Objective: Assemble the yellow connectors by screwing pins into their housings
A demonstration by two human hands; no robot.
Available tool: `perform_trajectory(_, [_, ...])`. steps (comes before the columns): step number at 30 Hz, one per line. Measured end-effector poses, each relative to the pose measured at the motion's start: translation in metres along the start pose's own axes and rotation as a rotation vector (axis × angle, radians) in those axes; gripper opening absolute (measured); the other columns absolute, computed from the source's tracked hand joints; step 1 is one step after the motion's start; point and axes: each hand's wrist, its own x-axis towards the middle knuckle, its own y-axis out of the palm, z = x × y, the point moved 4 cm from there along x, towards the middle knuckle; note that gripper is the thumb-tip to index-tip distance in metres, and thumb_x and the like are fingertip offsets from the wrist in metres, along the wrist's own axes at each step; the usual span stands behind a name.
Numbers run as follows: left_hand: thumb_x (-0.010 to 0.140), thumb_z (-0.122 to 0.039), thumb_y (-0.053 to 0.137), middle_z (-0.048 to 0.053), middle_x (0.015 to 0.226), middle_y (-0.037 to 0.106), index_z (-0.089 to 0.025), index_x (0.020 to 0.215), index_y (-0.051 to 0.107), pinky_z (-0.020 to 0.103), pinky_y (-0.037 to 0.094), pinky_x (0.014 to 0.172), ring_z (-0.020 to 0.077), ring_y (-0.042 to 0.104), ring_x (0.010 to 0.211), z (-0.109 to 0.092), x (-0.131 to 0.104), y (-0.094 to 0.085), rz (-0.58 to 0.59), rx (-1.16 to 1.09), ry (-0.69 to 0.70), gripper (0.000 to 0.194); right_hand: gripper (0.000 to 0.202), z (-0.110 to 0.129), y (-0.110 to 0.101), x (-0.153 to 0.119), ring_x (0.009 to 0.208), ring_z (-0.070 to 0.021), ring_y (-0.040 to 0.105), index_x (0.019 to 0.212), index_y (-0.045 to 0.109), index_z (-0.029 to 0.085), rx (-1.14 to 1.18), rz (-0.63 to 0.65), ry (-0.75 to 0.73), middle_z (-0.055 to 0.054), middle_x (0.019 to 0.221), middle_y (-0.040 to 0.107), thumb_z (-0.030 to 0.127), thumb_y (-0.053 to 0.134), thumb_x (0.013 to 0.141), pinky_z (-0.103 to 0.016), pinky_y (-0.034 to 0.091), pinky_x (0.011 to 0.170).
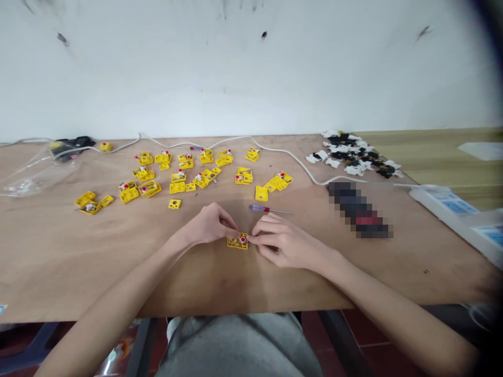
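Note:
Near the front middle of the table lies a small open yellow plastic case (pixel 231 244), with a red button on a white part and small metal pieces inside. My left hand (pixel 214 224) is closed, thumb and fingers pinching at the case's upper left edge. From the other side, my right hand (pixel 285 242) grips at the case's right edge with thumb and forefinger, its other fingers curled. The fingertips partly cover the case. Just beyond my right hand lies a screwdriver (pixel 261 208) with a purple and red handle.
Several open yellow cases (pixel 177 187) with red buttons spread over the table beyond my hands. A white cable (pixel 288 153) runs behind them. Black and white parts (pixel 353 154) are heaped at the back right, near a power strip (pixel 444 204). A plastic bag (pixel 37 170) lies at the left.

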Motion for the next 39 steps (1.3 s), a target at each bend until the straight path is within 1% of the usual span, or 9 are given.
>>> perform_trajectory(5, [0.072, -0.041, 0.075, 0.001, 0.065, 0.070, -0.018, 0.080, 0.082, 0.022, 0.033, 0.051, 0.0110, 0.049, 0.057, -0.001, -0.001, -0.001, 0.002, 0.039, 0.025, 0.025, 0.033, -0.017, -0.007, 0.002, 0.077, -0.0182, 0.063, 0.109, 0.074, 0.024, 0.099, -0.084, 0.098, -0.003, 0.084, 0.069, 0.009, 0.055, 0.087, -0.041, 0.051, 0.087])
perform_trajectory(8, [0.076, -0.050, 0.073, -0.002, 0.057, 0.059, -0.018, 0.085, 0.080, 0.023, 0.027, 0.047, 0.0086, 0.040, 0.051, -0.005, -0.002, -0.007, 0.005, 0.049, 0.058, 0.034, 0.030, -0.036, -0.015, 0.007, 0.086, -0.0205, 0.065, 0.113, 0.072, 0.022, 0.066, -0.179, 0.213, -0.006, 0.093, 0.071, 0.012, 0.054, 0.091, -0.037, 0.053, 0.082])
perform_trajectory(10, [0.081, -0.053, 0.069, -0.003, 0.059, 0.057, -0.019, 0.094, 0.078, 0.023, 0.029, 0.049, 0.0094, 0.042, 0.053, -0.010, -0.003, -0.012, -0.008, 0.061, 0.125, 0.038, 0.027, -0.047, -0.016, 0.011, 0.090, -0.0210, 0.065, 0.112, 0.072, 0.021, -0.002, -0.184, 0.261, -0.007, 0.099, 0.071, 0.014, 0.055, 0.092, -0.036, 0.053, 0.080])
perform_trajectory(13, [0.077, -0.051, 0.076, 0.001, 0.081, 0.064, -0.023, 0.104, 0.075, 0.026, 0.043, 0.068, 0.0147, 0.057, 0.074, -0.017, -0.009, -0.016, -0.015, 0.202, 0.299, 0.040, 0.022, -0.056, -0.012, 0.016, 0.088, -0.0210, 0.065, 0.108, 0.073, 0.021, -0.104, -0.137, 0.268, -0.007, 0.098, 0.070, 0.019, 0.060, 0.092, -0.035, 0.053, 0.080])
perform_trajectory(16, [0.067, -0.048, 0.085, 0.004, 0.105, 0.067, -0.027, 0.107, 0.073, 0.035, 0.043, 0.092, 0.0222, 0.060, 0.100, -0.017, -0.016, -0.011, 0.005, 0.371, 0.438, 0.046, 0.020, -0.060, -0.008, 0.018, 0.090, -0.0213, 0.065, 0.107, 0.073, 0.021, -0.161, -0.112, 0.255, -0.007, 0.098, 0.068, 0.019, 0.061, 0.091, -0.035, 0.053, 0.081])
perform_trajectory(23, [0.080, -0.041, 0.076, 0.003, 0.103, 0.073, -0.025, 0.113, 0.068, 0.035, 0.040, 0.093, 0.0198, 0.065, 0.097, -0.006, -0.024, 0.006, -0.105, 0.429, 0.536, 0.038, 0.026, -0.066, -0.006, 0.012, 0.096, -0.0223, 0.065, 0.116, 0.069, 0.021, -0.112, -0.131, 0.293, -0.008, 0.105, 0.067, 0.017, 0.059, 0.093, -0.036, 0.054, 0.083])
perform_trajectory(26, [0.085, -0.047, 0.072, 0.004, 0.097, 0.075, -0.023, 0.113, 0.068, 0.035, 0.042, 0.090, 0.0181, 0.067, 0.090, -0.002, -0.026, 0.010, -0.170, 0.460, 0.584, 0.038, 0.025, -0.063, -0.008, 0.011, 0.098, -0.0230, 0.065, 0.115, 0.069, 0.021, -0.097, -0.164, 0.298, -0.008, 0.107, 0.068, 0.018, 0.058, 0.093, -0.038, 0.054, 0.086])
perform_trajectory(30, [0.090, -0.046, 0.066, 0.003, 0.096, 0.076, -0.024, 0.108, 0.071, 0.035, 0.044, 0.089, 0.0168, 0.068, 0.088, 0.000, -0.029, 0.013, -0.205, 0.512, 0.676, 0.029, 0.022, -0.045, -0.014, 0.011, 0.097, -0.0221, 0.064, 0.109, 0.070, 0.022, -0.021, -0.218, 0.198, -0.007, 0.103, 0.069, 0.016, 0.057, 0.093, -0.039, 0.051, 0.090])
perform_trajectory(39, [0.093, -0.034, 0.061, 0.006, 0.090, 0.074, -0.018, 0.095, 0.072, 0.035, 0.047, 0.083, 0.0175, 0.066, 0.083, -0.010, -0.030, 0.016, -0.186, 0.596, 0.759, 0.019, 0.014, -0.019, -0.008, 0.009, 0.080, -0.0177, 0.064, 0.093, 0.072, 0.020, 0.125, -0.015, 0.103, -0.004, 0.085, 0.070, 0.012, 0.061, 0.089, -0.038, 0.050, 0.085])
